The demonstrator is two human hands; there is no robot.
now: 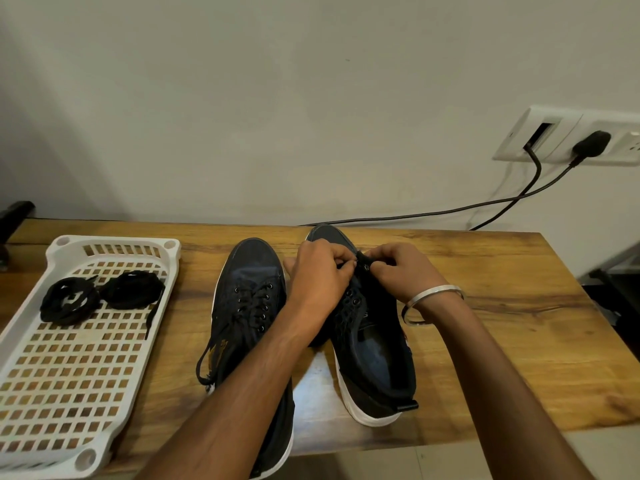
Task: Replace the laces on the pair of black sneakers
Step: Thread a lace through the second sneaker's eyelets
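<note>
Two black sneakers with white soles lie on the wooden table, toes pointing to the wall. The left sneaker (249, 306) is laced, and a loose lace end trails off its left side. Over the front eyelets of the right sneaker (377, 355), my left hand (320, 271) and my right hand (398, 268) meet with curled fingers. Both pinch a black lace (362, 259) there. My right wrist wears a silver bangle. My hands hide the lacing under them.
A white perforated plastic tray (69, 375) sits at the table's left with two coiled black laces (100, 296) in its far part. Behind the table is a wall with a socket plate (568, 136); two black cables run down from it to the table's back edge.
</note>
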